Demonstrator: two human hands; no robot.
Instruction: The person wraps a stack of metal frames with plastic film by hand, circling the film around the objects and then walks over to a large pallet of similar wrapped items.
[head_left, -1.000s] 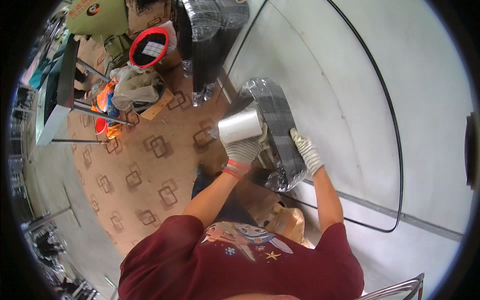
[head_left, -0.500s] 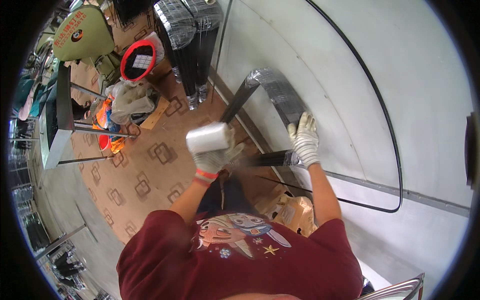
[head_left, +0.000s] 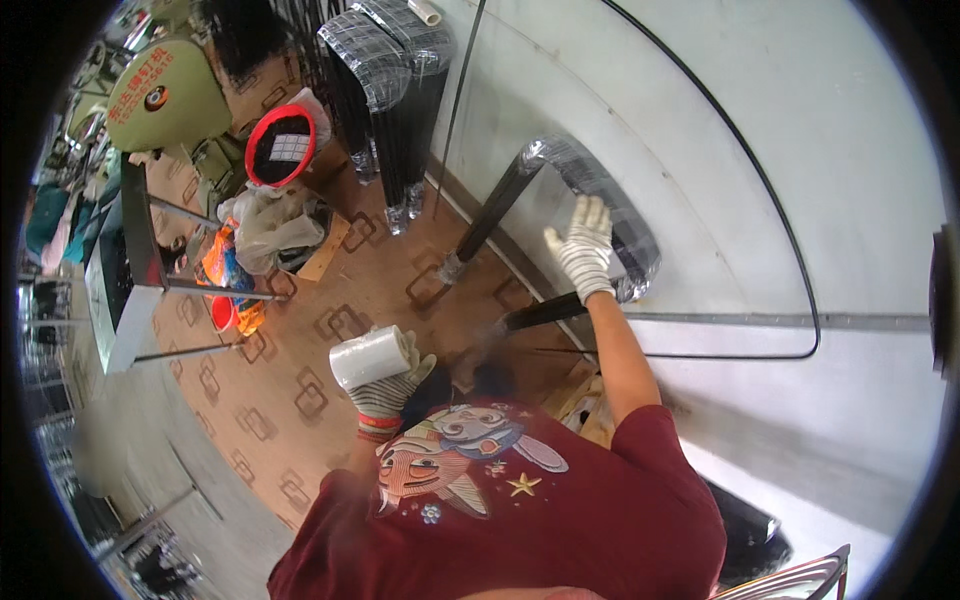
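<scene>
A roll of clear plastic film (head_left: 370, 356) is gripped in my left hand (head_left: 385, 392), which wears a striped knit glove and is low and near my body. My right hand (head_left: 583, 248), also gloved, has its fingers spread at the inner edge of a U-shaped bundle of black bars (head_left: 622, 205). Shiny film covers the bundle's curved top, and its two legs point down and left towards the floor. The bundle leans against the pale wall. Whether a strand of film runs between roll and bundle, I cannot tell.
Similar wrapped bundles (head_left: 385, 70) stand farther back, with a small white roll (head_left: 425, 11) on top. A red-rimmed bucket (head_left: 281, 145), plastic bags (head_left: 270, 225) and a metal-legged table (head_left: 140, 280) are at left. A black cable (head_left: 770, 200) curves along the wall (head_left: 700, 130).
My left hand has drawn the film roll down and left, away from the bundle. My right hand has shifted left and up off the bundle's near corner, and my view has moved slightly.
</scene>
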